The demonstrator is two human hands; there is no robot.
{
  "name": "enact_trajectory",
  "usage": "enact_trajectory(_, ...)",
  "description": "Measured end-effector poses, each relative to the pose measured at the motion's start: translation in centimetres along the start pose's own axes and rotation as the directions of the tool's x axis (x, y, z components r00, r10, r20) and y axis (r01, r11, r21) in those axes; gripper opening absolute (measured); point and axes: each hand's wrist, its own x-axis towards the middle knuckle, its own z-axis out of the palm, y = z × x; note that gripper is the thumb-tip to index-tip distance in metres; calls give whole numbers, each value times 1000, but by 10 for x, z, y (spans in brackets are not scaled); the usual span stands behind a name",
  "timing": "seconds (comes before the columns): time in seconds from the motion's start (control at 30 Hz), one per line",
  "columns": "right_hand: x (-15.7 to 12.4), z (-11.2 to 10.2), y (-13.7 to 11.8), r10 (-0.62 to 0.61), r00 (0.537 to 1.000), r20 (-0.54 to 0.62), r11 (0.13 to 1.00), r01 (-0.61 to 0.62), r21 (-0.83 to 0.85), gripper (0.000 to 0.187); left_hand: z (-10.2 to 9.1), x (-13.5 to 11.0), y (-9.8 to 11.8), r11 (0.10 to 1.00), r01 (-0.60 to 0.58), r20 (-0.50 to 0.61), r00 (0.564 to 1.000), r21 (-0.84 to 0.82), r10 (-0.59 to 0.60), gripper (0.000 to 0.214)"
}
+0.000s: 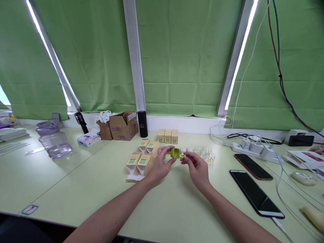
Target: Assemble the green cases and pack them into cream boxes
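My left hand (pixel 160 166) is closed on a small green cap or jar (pixel 175 153), held just above the pale green table (pixel 76 179). My right hand (pixel 196 166) pinches a tiny pale piece (pixel 182 155) right beside the green cap; I cannot make out what it is. Just behind the hands stand several small clear jars with gold contents (pixel 205 153) and small white pieces (pixel 186 150). To the left lie several open tan cartons with green labels (pixel 140 161). Three shut tan cartons (pixel 167 136) stand in a row further back.
Two phones (pixel 255 192) (pixel 253 166) lie to the right, near a power strip (pixel 250 147) with cables. A black cylinder (pixel 142 123), cardboard boxes (pixel 124 126), a tissue pack (pixel 88 138) and a purple jug (pixel 53 140) stand at the back left.
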Motion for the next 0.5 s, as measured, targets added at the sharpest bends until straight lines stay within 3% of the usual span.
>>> enact_trajectory(0.3, 9, -1, -1, 232, 972, -42, 961, -221, 168, 47, 2, -2, -2, 1000, -12, 36, 999, -3, 12, 45)
enact_trajectory(0.5, 9, -3, -2, 256, 967, -1, 941, -250, 227, 45, 3, -2, -2, 1000, 19, 61, 998, -18, -17, 44)
